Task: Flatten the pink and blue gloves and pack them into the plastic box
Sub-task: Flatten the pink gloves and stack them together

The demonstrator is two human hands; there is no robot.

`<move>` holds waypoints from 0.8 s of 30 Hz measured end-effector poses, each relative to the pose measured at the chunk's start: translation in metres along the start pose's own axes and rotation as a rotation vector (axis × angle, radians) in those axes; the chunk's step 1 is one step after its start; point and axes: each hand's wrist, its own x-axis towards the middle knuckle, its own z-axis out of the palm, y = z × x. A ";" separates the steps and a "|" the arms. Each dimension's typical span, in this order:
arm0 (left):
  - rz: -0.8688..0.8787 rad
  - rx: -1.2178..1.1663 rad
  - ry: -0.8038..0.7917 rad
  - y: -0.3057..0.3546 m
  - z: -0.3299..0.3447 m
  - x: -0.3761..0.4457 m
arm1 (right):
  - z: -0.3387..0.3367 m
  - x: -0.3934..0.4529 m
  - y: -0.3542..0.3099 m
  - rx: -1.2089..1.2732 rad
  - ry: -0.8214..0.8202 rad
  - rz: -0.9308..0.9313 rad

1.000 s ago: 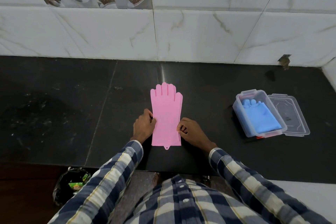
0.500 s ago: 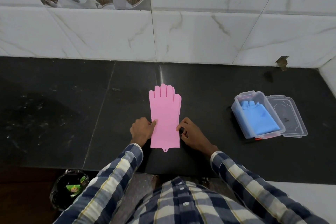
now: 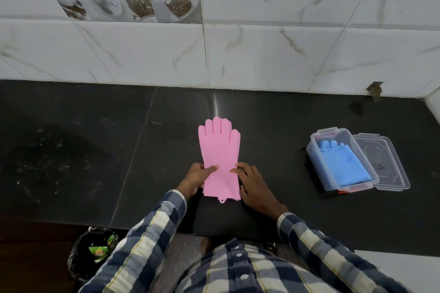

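The pink glove (image 3: 219,147) lies flat on the black counter (image 3: 71,150), fingers pointing at the wall, cuff toward me. My left hand (image 3: 195,177) is at the cuff's left edge, thumb on top of the glove and fingers curled at its side, gripping it. Spread flat at the right edge is my right hand (image 3: 254,188), fingertips resting on the glove. To the right stands the clear plastic box (image 3: 314,150), open, with the blue glove (image 3: 342,164) lying flat inside.
The box's clear lid (image 3: 381,162) lies flat against its right side. A marble-tiled wall rises behind the counter. Below the counter's front edge at the left, a black bin bag (image 3: 92,252) holds green wrappers.
Both hands slid inward onto the glove's lower part: the left thumb now lies across its surface and the right fingertips overlap its edge. The glove has stayed in place.
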 end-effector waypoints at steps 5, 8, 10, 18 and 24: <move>-0.148 -0.439 -0.117 0.010 -0.002 -0.006 | 0.001 -0.006 0.005 0.015 -0.021 -0.012; -0.168 -0.558 -0.166 0.015 0.000 -0.009 | -0.002 0.001 -0.001 0.061 -0.005 -0.005; -0.159 -0.517 -0.158 0.014 0.001 -0.007 | -0.005 0.009 -0.008 0.109 0.051 -0.021; 0.113 0.232 0.384 -0.012 -0.026 0.001 | -0.035 0.037 -0.029 0.165 0.083 -0.095; 0.280 0.211 0.305 -0.022 -0.042 0.004 | -0.060 0.063 -0.021 0.381 -0.309 0.071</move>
